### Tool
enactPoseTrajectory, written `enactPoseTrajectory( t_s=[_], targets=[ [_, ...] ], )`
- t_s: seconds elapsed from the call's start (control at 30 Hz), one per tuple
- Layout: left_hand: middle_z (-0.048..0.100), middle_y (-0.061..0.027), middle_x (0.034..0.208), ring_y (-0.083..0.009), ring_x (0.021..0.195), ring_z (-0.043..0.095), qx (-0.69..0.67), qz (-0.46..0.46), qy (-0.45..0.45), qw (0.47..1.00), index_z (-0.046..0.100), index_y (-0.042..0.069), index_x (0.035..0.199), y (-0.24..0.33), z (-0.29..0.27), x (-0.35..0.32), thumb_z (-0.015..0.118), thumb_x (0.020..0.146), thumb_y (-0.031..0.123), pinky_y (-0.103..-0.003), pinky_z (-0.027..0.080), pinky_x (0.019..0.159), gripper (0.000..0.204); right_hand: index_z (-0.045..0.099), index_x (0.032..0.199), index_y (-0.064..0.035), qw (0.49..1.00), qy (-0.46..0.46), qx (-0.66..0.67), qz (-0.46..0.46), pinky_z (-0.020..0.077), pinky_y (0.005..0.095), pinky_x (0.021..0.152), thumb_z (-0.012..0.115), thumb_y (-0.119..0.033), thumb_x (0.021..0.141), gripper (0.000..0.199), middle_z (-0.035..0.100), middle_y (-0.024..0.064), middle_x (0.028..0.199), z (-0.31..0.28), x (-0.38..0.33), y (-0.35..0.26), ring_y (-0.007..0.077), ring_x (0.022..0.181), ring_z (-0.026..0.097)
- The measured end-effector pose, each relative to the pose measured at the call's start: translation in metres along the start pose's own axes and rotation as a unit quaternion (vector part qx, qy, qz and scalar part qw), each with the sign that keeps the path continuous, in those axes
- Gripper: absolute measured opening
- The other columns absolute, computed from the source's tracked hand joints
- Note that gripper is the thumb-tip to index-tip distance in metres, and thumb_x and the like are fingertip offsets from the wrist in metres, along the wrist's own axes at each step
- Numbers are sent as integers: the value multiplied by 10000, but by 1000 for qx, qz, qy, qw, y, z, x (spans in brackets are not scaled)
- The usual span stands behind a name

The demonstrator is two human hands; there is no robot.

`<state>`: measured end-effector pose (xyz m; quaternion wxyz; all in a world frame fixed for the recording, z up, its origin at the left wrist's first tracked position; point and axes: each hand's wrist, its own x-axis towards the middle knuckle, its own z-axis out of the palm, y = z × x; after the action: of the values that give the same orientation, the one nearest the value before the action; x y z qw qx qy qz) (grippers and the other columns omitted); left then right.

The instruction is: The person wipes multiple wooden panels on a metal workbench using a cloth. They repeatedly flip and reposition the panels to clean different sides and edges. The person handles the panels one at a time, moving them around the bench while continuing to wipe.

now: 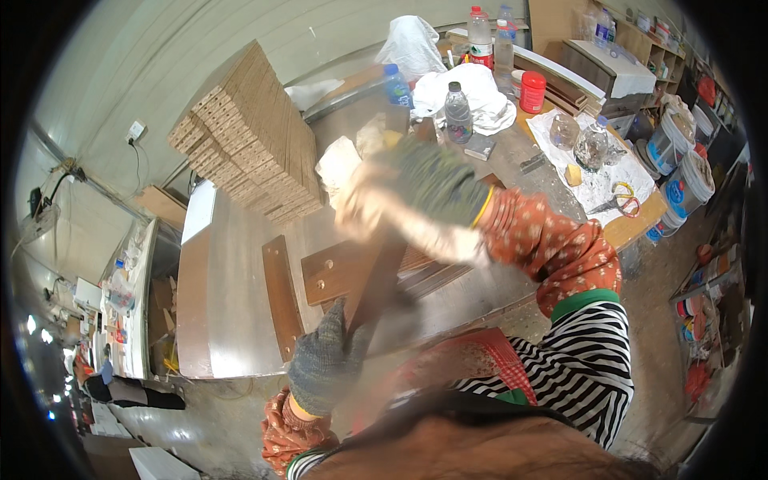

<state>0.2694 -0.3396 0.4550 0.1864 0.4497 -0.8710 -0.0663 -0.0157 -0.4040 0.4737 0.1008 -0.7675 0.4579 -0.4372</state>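
the person stands over a grey surface [232,264] and works on a narrow brown wooden strip [376,284], held up on a slant between both gloved hands. the left hand [324,360] is clamped around the strip's lower end, fingers wrapped tight. the right hand [400,196], blurred with motion, sits at the upper end; it looks closed on the strip, perhaps with a pale cloth, though the blur hides the grip. the step in hand seems to be wiping or rubbing down the strip's long face. below it lie a brown panel with holes [340,268] and another brown strip [280,296], with a stack of cardboard-coloured boards [248,136] behind. the next stroke would call for a firm left-hand hold and even pressure along the length, keeping the strip clear of the panel beneath.
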Motion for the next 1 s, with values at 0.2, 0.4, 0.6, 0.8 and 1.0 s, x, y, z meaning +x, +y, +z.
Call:
enactPoseTrajectory(
  t_s=[0.2,0.4,0.6,0.8,1.0],
  targets=[
    [695,-240,818,-421,721,691,18,36,11,999,605,-10,1262,-5,1,-1,760,877,250,-490,535,620,490,673,1050,-77,997,66,-48,-16,506,394,923,535,-109,990,154,687,78,1095,6,5,24,219,1049,634],
    [697,-253,843,-432,753,694,9,37,0,999,618,-14,1243,-1,-3,1,757,877,270,-486,543,634,484,683,1150,-152,994,73,-72,25,503,446,931,473,-258,1032,264,644,125,1184,6,-3,26,320,1059,626],
    [694,-245,823,-428,713,681,4,10,-7,1000,619,-16,1244,-2,-1,-1,764,871,291,-496,530,615,504,665,1119,-188,993,13,-75,-95,456,465,1005,529,-298,964,233,656,67,1160,13,2,34,285,1104,616],
    [696,-228,808,-421,669,666,7,21,5,1000,615,-14,1258,1,1,-3,759,874,281,-504,518,589,506,680,1052,-45,970,77,220,73,518,332,915,542,-178,992,201,668,97,1135,2,3,16,183,1087,624],
    [705,-228,835,-429,653,668,19,-10,4,1000,616,8,1264,11,3,-7,761,870,267,-501,531,589,493,643,1208,-84,917,15,-334,-216,469,403,1003,555,-231,972,292,663,105,1147,6,-4,-2,276,1117,609]
  ],
)
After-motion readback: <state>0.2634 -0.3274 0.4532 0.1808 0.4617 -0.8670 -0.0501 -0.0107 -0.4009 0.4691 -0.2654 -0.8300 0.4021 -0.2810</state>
